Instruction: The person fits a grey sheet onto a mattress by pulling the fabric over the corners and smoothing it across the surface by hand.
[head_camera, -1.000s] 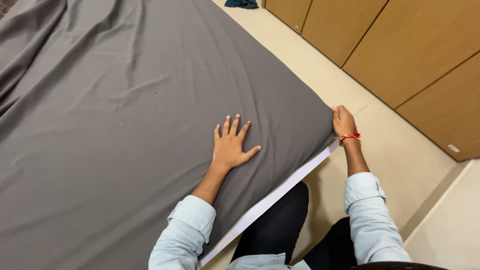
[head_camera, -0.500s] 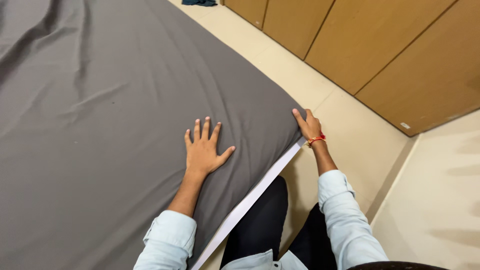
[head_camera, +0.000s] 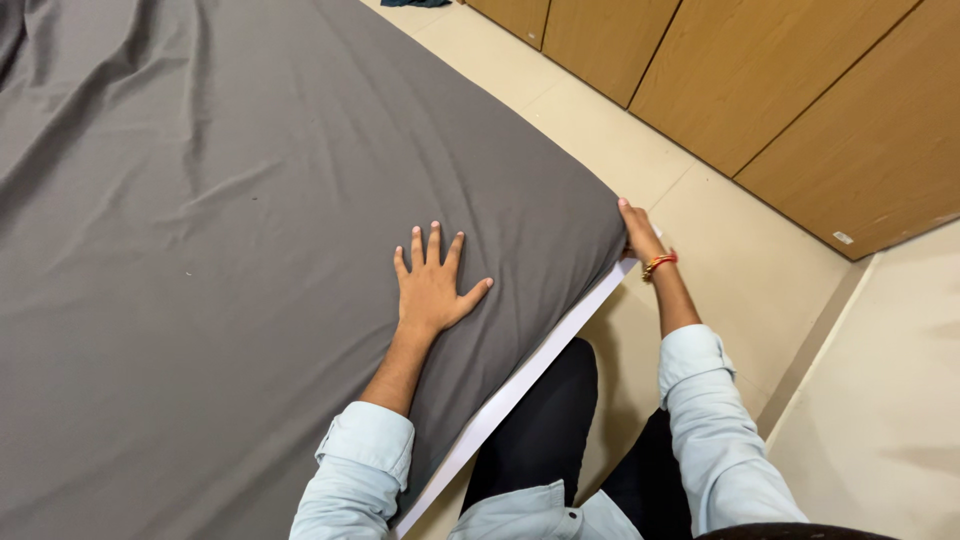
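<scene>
On the bed (head_camera: 520, 385), the grey sheet (head_camera: 250, 200) lies mostly smooth but creased at its far end — the left hand (head_camera: 432, 288) spread flat near the corner, the right hand (head_camera: 640, 232) gripping the sheet's corner edge.

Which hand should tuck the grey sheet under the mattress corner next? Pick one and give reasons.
Probably the right hand. It is already at the mattress corner, with its fingers on the edge of the grey sheet just above the white bed base. The left hand lies flat on top, fingers spread, away from the corner.
</scene>
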